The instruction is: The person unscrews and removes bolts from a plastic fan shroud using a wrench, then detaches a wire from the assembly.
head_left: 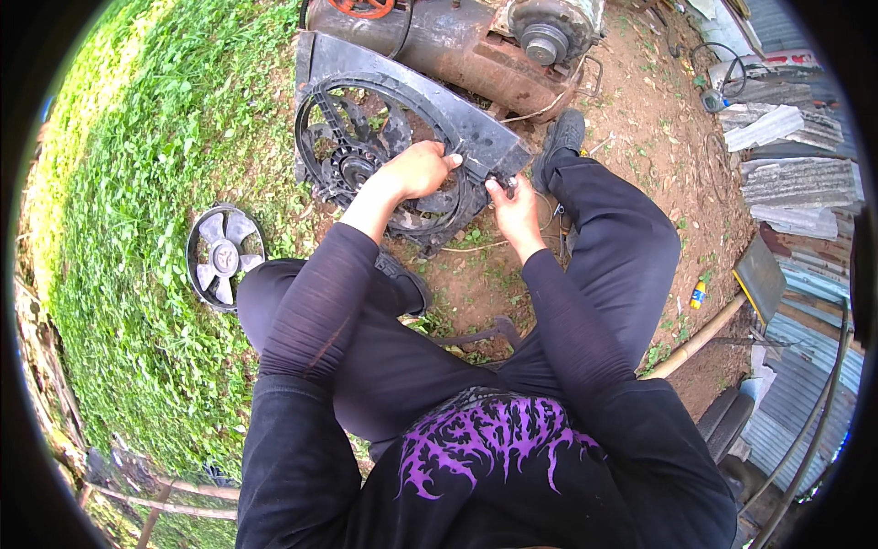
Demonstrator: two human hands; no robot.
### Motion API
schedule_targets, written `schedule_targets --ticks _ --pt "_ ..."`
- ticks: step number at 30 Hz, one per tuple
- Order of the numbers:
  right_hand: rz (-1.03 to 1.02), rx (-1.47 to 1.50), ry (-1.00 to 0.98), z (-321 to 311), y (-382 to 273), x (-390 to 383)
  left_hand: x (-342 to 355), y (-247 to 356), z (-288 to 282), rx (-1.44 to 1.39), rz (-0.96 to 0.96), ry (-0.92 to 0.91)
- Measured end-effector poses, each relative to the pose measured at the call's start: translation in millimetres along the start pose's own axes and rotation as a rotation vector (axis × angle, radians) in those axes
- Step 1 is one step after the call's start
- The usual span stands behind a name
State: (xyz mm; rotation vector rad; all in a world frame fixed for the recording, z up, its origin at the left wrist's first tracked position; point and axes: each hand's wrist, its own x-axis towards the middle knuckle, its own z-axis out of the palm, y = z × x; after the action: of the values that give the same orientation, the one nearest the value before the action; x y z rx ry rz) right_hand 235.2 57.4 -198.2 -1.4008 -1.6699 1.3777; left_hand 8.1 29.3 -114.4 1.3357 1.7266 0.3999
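Note:
A black radiator fan shroud (480, 137) stands tilted between my feet, with a black fan (357, 169) in its round opening. My left hand (421, 171) lies over the ring's near right edge, its fingers curled around the rim and partly hidden. At the shroud's lower right corner, my right hand (517, 209) pinches a small dark piece between thumb and fingers. What that piece is, I cannot make out.
Behind the shroud lies a rusty compressor tank (439, 50) with a pulley (543, 43). A smaller fan in a ring (224, 256) rests on grass to the left. Corrugated sheets (800, 183), a bamboo pole (700, 339) and a small yellow-blue bottle (699, 295) are at right.

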Motion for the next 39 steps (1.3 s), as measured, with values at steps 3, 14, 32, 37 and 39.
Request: schedule_targets --ticks 3,14,32,37,39 --pt "0.004 0.031 -0.097 -10.8 1.5 1.9 -1.0 -1.8 -3.8 0.023 0.008 -0.039" --pt "-0.087 0.131 0.069 7.8 3.1 -10.5 -9.2 1.5 -2.4 0.024 0.014 -0.027" --pt "-0.04 0.018 0.142 14.3 -10.0 -25.9 -12.0 2.7 -2.1 0.038 -0.005 -0.053" --pt "-0.038 -0.006 0.185 16.7 2.8 -17.1 -8.5 0.1 0.6 0.045 0.003 -0.046" --pt "-0.027 0.06 0.187 16.1 -6.0 -18.3 -8.9 4.1 0.1 0.053 -0.009 -0.04"
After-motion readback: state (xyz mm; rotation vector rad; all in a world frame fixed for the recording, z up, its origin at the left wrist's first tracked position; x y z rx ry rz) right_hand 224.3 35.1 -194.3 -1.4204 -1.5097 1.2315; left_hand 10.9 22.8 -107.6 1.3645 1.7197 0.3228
